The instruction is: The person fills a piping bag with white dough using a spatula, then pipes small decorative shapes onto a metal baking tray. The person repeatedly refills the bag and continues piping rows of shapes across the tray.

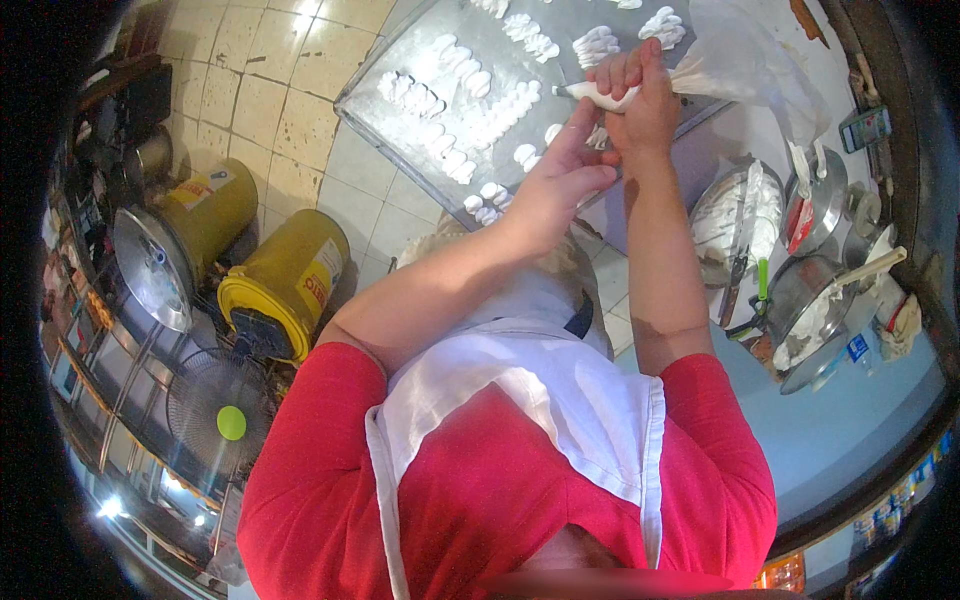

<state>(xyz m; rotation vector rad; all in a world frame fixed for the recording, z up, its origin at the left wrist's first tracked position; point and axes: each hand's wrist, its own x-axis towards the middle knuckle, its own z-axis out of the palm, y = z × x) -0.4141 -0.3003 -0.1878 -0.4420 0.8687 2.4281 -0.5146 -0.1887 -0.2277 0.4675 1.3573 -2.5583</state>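
My right hand is closed around a piping bag filled with white cream, its metal tip pointing left above a metal baking tray. The bag's loose clear end trails off to the right. My left hand is beside it, index finger extended up against the filled part near the tip, the other fingers loosely bent and holding nothing. Piped rows of white cream and ridged mounds lie on the tray.
At right, a cream-smeared bowl has a long spatula across it, near a metal pot with a light-handled tool. A phone lies at the far right. Yellow bins and a fan stand at left.
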